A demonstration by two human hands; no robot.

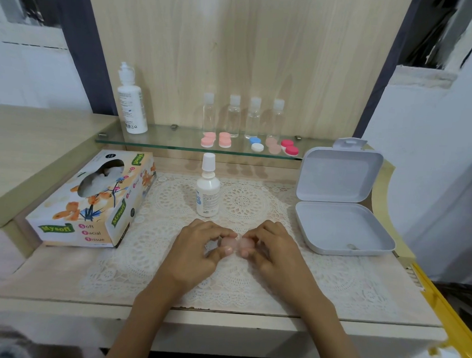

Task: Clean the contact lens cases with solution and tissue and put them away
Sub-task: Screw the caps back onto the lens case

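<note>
Both-handed, lower centre: pinching the case, left fingers on one cap, right fingers on the other. Hold low over the surface; unscrew one cap at a time.

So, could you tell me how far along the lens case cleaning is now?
Nothing looks put away yet: the open white box shows no case inside. In hand: the left hand and right hand pinch one pale pink case over the lace mat. Still left: the small bottle stands capped, the tissue box lies off to the left, and several more cases wait on the glass shelf.
</note>
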